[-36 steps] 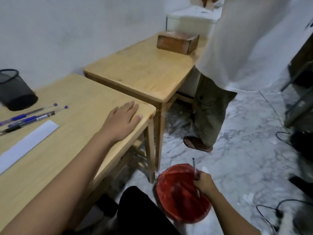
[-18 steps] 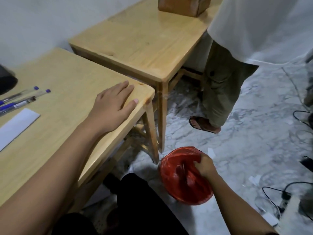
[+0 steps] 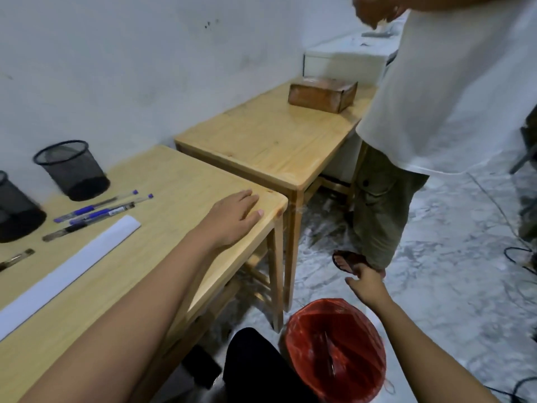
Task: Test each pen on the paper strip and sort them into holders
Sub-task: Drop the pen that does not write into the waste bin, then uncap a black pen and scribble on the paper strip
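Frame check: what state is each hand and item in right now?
left hand: open, flat on table corner.
red-lined bin: on floor, pen inside.
right hand: open, empty, above the bin.
farther mesh holder: upright, no pens visible inside.
paper strip: flat, marks not discernible.
table pens: lying beside the strip.

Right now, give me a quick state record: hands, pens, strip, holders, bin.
left hand: flat on the corner of the near table, no grip on anything
right hand: fingers extended, empty, just beyond the red-lined bin
loose pens: several lying on the table beside the paper strip
mesh holders: two, upright by the wall; contents cannot be told
bin contents: one discarded pen
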`<state>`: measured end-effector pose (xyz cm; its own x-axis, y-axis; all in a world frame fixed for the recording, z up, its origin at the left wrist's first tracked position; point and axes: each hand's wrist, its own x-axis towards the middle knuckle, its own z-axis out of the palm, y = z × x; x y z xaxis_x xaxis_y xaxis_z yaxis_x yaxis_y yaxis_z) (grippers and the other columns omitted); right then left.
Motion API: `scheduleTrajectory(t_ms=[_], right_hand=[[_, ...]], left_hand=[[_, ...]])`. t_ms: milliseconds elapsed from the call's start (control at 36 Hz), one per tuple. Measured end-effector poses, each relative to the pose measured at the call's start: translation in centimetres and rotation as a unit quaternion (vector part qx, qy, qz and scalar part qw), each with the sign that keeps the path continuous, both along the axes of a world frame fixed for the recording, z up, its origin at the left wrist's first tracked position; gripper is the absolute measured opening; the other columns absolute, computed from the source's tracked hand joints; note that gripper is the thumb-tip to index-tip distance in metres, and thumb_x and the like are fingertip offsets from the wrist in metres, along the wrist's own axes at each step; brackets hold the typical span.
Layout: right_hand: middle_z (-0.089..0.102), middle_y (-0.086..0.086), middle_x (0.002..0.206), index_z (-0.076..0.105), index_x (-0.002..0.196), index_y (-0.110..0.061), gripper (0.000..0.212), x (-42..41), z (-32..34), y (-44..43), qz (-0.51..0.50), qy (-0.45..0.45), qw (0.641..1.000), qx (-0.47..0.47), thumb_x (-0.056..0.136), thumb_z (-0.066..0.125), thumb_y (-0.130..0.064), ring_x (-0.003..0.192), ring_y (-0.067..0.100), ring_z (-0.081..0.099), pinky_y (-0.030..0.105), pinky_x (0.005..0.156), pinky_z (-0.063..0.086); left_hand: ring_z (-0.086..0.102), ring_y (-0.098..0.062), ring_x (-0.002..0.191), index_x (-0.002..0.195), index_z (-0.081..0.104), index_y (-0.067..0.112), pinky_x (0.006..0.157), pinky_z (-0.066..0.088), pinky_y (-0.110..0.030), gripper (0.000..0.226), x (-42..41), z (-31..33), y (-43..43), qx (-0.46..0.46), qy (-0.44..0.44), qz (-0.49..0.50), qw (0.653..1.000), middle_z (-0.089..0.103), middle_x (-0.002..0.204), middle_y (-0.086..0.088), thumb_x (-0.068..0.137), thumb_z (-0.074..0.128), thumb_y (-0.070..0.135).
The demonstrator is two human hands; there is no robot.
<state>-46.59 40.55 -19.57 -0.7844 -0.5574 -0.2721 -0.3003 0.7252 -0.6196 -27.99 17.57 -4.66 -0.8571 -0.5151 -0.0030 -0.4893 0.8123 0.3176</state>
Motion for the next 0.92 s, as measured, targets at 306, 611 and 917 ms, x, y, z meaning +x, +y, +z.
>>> scheduleTrajectory(t_ms=[306,611,917], right_hand=[[0.059,0.004,0.109,0.058,0.114,-0.013,0.028,7.0,13.9,-6.8,0.144,0.108,0.966,-0.187,0.087,0.06,-0.015,0.102,0.017,0.056,0.025,0.081,0.043],[0.064,0.008,0.102,0.063,0.105,-0.006,0.024,22.9,18.8,-20.7,0.364,0.148,0.88,-0.266,0.082,0.06,-0.008,0.097,0.02,0.06,0.026,0.086,0.046],[0.055,-0.001,0.121,0.056,0.121,-0.016,0.033,37.9,18.4,-31.4,0.559,0.142,0.792,-0.201,0.087,0.052,-0.018,0.109,0.016,0.053,0.03,0.093,0.045]], left_hand=[[0.036,-0.017,0.134,0.139,0.04,0.018,0.109,0.032,-0.036,0.052,10.5,5.8,-0.4,0.001,0.038,0.073,0.997,0.039,0.147,0.0,0.096,0.038,0.046],[0.045,-0.017,0.125,0.134,0.046,0.02,0.096,0.037,-0.031,0.044,28.7,6.4,-2.9,0.012,0.079,0.268,0.96,0.047,0.14,0.001,0.096,0.041,0.042],[0.05,-0.016,0.118,0.126,0.049,0.019,0.095,0.042,-0.034,0.045,42.7,1.8,-2.8,0.027,0.09,0.469,0.878,0.052,0.132,0.001,0.093,0.04,0.049]])
